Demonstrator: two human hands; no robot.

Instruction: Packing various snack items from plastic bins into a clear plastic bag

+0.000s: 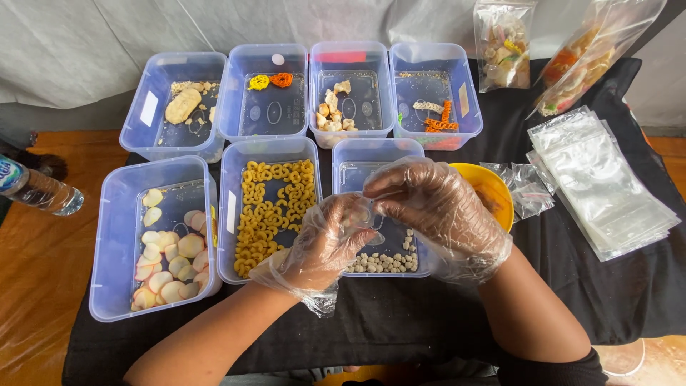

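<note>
Both of my hands wear thin clear plastic gloves and meet over a clear tub (pixel 347 161) with small pale round snacks at its near end. My left hand (pixel 330 239) is curled, fingertips pinched against those of my right hand (pixel 434 207). Between them is thin clear plastic near the fingertips; I cannot tell if it is a small bag or glove film. A yellow bowl (pixel 495 187) sits just behind my right hand, partly hidden by it.
Clear tubs on a black cloth hold yellow curled crackers (pixel 270 207), pale round chips (pixel 168 254), and small amounts of mixed snacks in the back row (pixel 307 89). Empty clear bags (pixel 600 182) are stacked right, filled snack bags (pixel 504 43) behind, a water bottle (pixel 36 187) left.
</note>
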